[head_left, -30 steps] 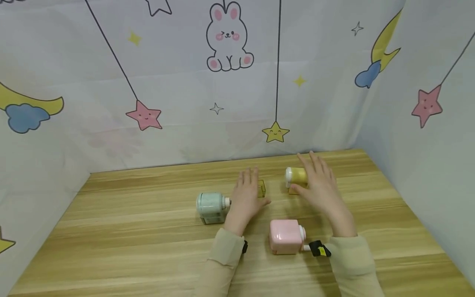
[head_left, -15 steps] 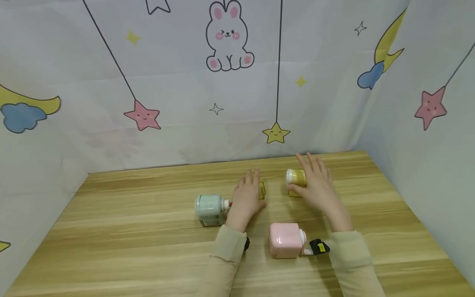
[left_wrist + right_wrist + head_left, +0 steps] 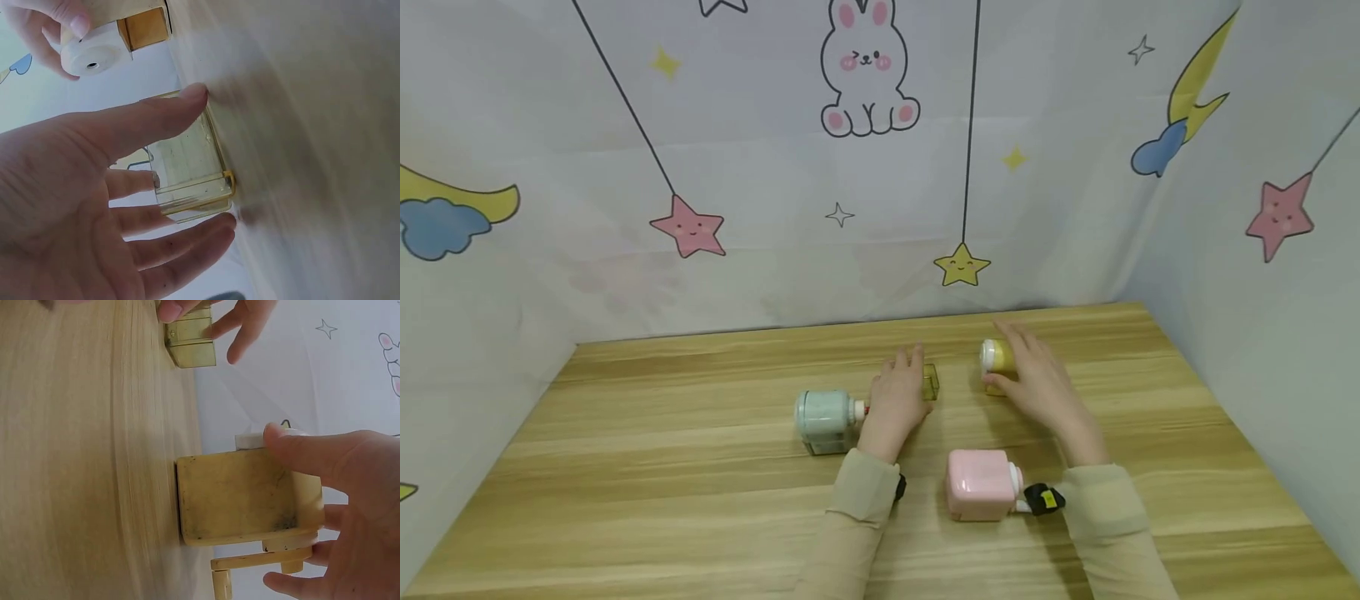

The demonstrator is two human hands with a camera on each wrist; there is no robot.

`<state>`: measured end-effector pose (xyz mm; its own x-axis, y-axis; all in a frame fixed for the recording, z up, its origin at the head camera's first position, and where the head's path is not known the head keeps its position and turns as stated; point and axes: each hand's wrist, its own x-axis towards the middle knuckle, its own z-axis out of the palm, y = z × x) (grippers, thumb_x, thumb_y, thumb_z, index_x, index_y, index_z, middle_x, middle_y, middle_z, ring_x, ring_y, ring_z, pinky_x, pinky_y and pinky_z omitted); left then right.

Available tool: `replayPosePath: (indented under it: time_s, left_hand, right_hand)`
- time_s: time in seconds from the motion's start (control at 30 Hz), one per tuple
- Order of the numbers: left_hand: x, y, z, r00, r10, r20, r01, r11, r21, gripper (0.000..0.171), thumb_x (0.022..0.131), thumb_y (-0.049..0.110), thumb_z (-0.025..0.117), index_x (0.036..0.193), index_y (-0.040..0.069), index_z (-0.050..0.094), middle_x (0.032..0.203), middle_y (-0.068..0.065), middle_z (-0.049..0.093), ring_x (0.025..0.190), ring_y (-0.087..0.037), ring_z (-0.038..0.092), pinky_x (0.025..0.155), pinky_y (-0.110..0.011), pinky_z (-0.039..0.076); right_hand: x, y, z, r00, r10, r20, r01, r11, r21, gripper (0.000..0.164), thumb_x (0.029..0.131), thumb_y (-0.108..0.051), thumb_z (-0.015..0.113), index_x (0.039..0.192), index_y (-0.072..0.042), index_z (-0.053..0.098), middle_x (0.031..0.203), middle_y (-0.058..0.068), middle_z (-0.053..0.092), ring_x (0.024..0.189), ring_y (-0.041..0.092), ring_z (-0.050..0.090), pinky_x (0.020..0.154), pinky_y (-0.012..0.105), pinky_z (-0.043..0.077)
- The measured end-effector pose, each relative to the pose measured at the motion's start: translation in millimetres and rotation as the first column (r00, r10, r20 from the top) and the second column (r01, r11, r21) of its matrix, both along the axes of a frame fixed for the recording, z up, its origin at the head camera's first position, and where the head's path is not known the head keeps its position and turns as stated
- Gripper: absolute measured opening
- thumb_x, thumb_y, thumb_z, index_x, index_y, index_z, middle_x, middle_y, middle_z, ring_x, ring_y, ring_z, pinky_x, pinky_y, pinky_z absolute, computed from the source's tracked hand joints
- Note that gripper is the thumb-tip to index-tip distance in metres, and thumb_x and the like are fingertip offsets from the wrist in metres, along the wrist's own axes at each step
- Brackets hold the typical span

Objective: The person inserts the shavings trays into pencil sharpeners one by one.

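My left hand holds a small see-through yellow drawer between thumb and fingers. The drawer stands on the table, partly hidden by the hand in the head view. To its right, my right hand grips a yellow crank pencil sharpener. In the right wrist view the thumb lies at the sharpener's white front end and the fingers reach round its crank side. The crank hangs over the tabletop there. Drawer and sharpener are apart.
A green pencil sharpener lies left of my left forearm. Between the forearms sits a pink pencil sharpener. The wood-look table meets a printed cloth backdrop behind and at both sides. Small black devices show near the wrists.
My left thumb has drawn in toward the drawer. The right hand's fingers have closed in round the yellow sharpener, covering more of it. The head view has shifted slightly.
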<state>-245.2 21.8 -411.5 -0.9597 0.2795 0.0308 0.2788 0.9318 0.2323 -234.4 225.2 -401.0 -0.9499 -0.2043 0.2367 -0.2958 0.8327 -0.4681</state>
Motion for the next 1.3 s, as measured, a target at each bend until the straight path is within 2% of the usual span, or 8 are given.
replayPosePath:
  time_s: [0.07,0.23,0.4,0.7,1.0,1.3]
  left_hand:
    - [0.4,-0.3,-0.4,1.000,0.006,-0.003,-0.006,1.000,0.018,0.088,0.069,0.028,0.077,0.139,0.007,0.028,0.132,-0.021,0.043,0.109,-0.035,0.045,0.079,-0.045,0.051]
    - [-0.4,-1.9,-0.4,1.000,0.015,0.012,-0.016,0.998,0.065,0.087,0.067,0.020,0.078,0.137,0.001,0.029,0.127,-0.023,0.046,0.108,-0.036,0.046,0.087,-0.043,0.048]
    - [0.1,-3.0,0.8,1.000,0.005,0.019,-0.006,0.999,0.053,0.083,0.068,0.017,0.077,0.134,-0.004,0.032,0.124,-0.024,0.046,0.108,-0.036,0.046,0.089,-0.042,0.047]
    - [2.2,-5.0,5.2,0.999,-0.024,0.039,0.024,0.999,0.022,0.074,0.070,0.008,0.073,0.130,-0.009,0.034,0.125,-0.025,0.046,0.106,-0.035,0.047,0.090,-0.040,0.047]
    - [3.1,-5.7,6.2,0.999,-0.034,0.022,0.034,0.999,0.008,0.056,0.074,0.001,0.065,0.122,-0.012,0.041,0.116,-0.024,0.051,0.097,-0.030,0.052,0.083,-0.036,0.051]
    - [3.4,-3.9,5.9,0.999,-0.046,0.017,0.046,0.999,0.002,0.049,0.074,-0.001,0.064,0.118,-0.011,0.046,0.107,-0.020,0.054,0.085,-0.025,0.055,0.072,-0.033,0.054]
  right_hand:
    - [0.1,1.0,-1.7,1.000,0.002,-0.005,-0.002,1.000,0.004,0.078,0.079,-0.027,0.067,0.141,-0.008,0.025,0.139,0.026,0.033,0.122,0.043,0.028,0.100,0.064,0.025]
    - [-0.3,3.2,-4.0,0.999,0.022,-0.030,-0.021,1.000,0.018,0.069,0.079,-0.019,0.067,0.136,-0.001,0.033,0.132,0.028,0.040,0.117,0.044,0.033,0.100,0.061,0.028]
    - [-0.6,4.2,-5.3,0.999,0.031,-0.042,-0.031,0.999,0.015,0.060,0.079,-0.012,0.066,0.131,0.000,0.037,0.127,0.029,0.043,0.114,0.044,0.035,0.099,0.061,0.030]
    - [1.1,5.4,-4.8,0.998,0.039,-0.040,-0.039,0.999,0.007,0.055,0.080,-0.007,0.064,0.128,0.000,0.039,0.122,0.028,0.045,0.113,0.044,0.035,0.097,0.062,0.031]
    - [1.4,6.0,-4.1,0.999,0.044,-0.007,-0.044,0.999,-0.002,0.054,0.079,-0.005,0.064,0.128,0.000,0.039,0.122,0.028,0.045,0.113,0.044,0.035,0.096,0.063,0.031]
    - [1.2,5.7,-2.4,0.998,0.057,-0.002,-0.057,0.998,0.005,0.054,0.078,-0.005,0.065,0.126,-0.001,0.042,0.123,0.027,0.045,0.112,0.043,0.036,0.095,0.063,0.032]
